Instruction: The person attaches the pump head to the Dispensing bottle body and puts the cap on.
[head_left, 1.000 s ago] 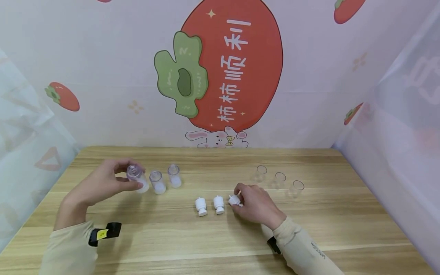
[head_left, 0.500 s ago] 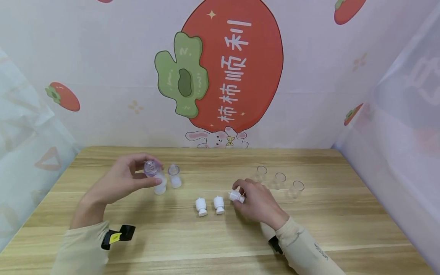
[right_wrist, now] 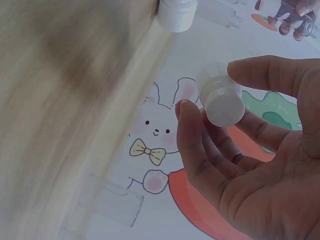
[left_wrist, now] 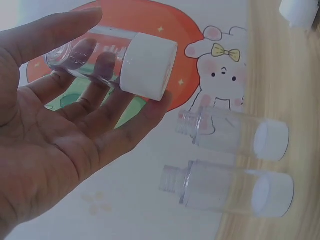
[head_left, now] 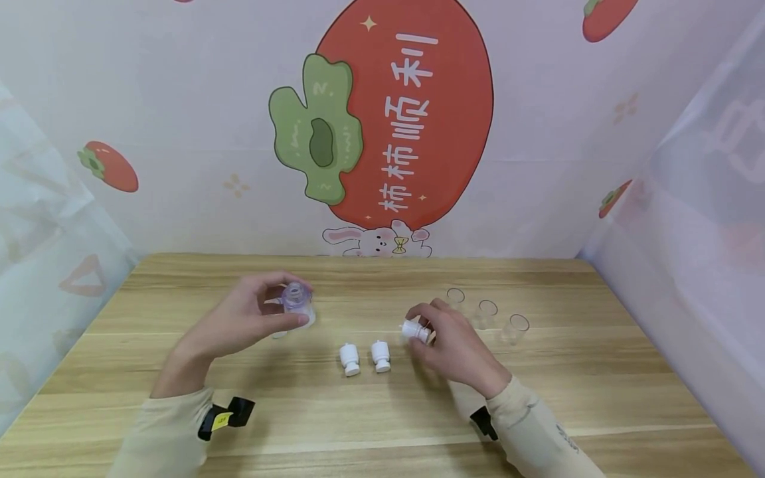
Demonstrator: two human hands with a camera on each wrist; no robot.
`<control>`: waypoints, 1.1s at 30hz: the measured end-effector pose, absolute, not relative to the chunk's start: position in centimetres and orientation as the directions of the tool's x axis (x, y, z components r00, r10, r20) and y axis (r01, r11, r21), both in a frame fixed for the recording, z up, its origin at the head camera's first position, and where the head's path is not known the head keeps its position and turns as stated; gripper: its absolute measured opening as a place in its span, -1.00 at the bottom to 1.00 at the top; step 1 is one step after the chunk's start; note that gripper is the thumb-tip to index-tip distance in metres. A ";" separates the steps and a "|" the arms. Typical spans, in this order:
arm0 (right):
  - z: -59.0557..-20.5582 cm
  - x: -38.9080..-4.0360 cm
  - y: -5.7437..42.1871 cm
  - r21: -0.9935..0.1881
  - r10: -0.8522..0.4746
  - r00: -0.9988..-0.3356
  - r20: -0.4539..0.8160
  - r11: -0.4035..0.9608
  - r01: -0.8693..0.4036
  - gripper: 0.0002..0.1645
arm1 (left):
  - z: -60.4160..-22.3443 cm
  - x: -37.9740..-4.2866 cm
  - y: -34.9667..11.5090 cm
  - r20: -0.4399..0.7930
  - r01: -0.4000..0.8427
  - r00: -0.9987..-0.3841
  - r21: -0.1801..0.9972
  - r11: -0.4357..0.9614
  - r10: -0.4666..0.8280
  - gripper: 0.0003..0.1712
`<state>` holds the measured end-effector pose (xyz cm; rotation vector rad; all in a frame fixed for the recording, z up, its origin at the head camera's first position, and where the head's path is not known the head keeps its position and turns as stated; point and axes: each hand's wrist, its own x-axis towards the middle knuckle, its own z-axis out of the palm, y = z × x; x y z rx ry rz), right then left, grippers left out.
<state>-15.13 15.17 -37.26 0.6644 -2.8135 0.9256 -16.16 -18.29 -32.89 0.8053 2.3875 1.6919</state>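
My left hand [head_left: 248, 318] holds a clear bottle [head_left: 297, 302] with a white base, off the table and upright. In the left wrist view its fingers lie behind the bottle and the thumb in front. Two similar bottles [left_wrist: 215, 132] stand on the table beyond it, mostly hidden by the hand in the head view. My right hand [head_left: 457, 345] pinches a white pump top [head_left: 414, 330] between thumb and fingers, just above the table. The white end of this pump top [right_wrist: 225, 107] faces the right wrist camera. Two more white pump tops [head_left: 349, 359] stand to its left.
Several clear round caps, the nearest one [head_left: 517, 325] among them, stand in a slanting row at the right. The wooden table [head_left: 311, 425] ends at a printed cloth backdrop [head_left: 538, 166], with cloth sides left and right.
My left hand has moved right with the bottle, passing over the standing bottles. My right hand has lifted the pump top slightly and moved a little away to the right.
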 end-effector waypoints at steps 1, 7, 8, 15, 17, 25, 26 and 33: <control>-37.2 -15.1 15.2 -0.545 -0.371 -0.900 0.229 0.717 -0.435 -0.66 | -32.9 -16.2 -18.1 0.212 0.361 -0.854 0.899 0.248 0.476 -0.63; -37.0 -15.1 15.3 -0.580 -0.369 -0.897 0.241 0.686 -0.438 -0.67 | -33.3 -16.3 -17.0 0.219 0.388 -0.853 0.873 0.294 0.474 -0.58; -37.0 -15.2 15.3 -0.583 -0.371 -0.895 0.247 0.681 -0.443 -0.68 | -33.3 -16.3 -16.8 0.221 0.393 -0.852 0.869 0.301 0.474 -0.56; -36.8 -15.1 15.5 -0.612 -0.375 -0.887 0.270 0.644 -0.458 -0.70 | -33.6 -16.1 -15.5 0.207 0.358 -0.885 0.875 0.325 0.417 -0.40; -36.7 -15.2 15.5 -0.614 -0.375 -0.884 0.280 0.638 -0.465 -0.71 | -33.7 -16.1 -15.1 0.203 0.334 -0.901 0.888 0.315 0.383 -0.40; -36.5 -15.1 15.5 -0.613 -0.368 -0.881 0.297 0.634 -0.471 -0.69 | -34.0 -16.0 -14.0 0.230 0.341 -0.915 0.881 0.329 0.333 -0.52; -36.4 -15.0 15.5 -0.614 -0.368 -0.881 0.298 0.632 -0.472 -0.69 | -34.0 -15.9 -13.9 0.231 0.344 -0.914 0.877 0.335 0.334 -0.52; -36.2 -15.0 15.5 -0.617 -0.396 -0.850 0.346 0.587 -0.525 -0.66 | -34.3 -15.6 -13.0 0.240 0.373 -0.908 0.836 0.401 0.344 -0.52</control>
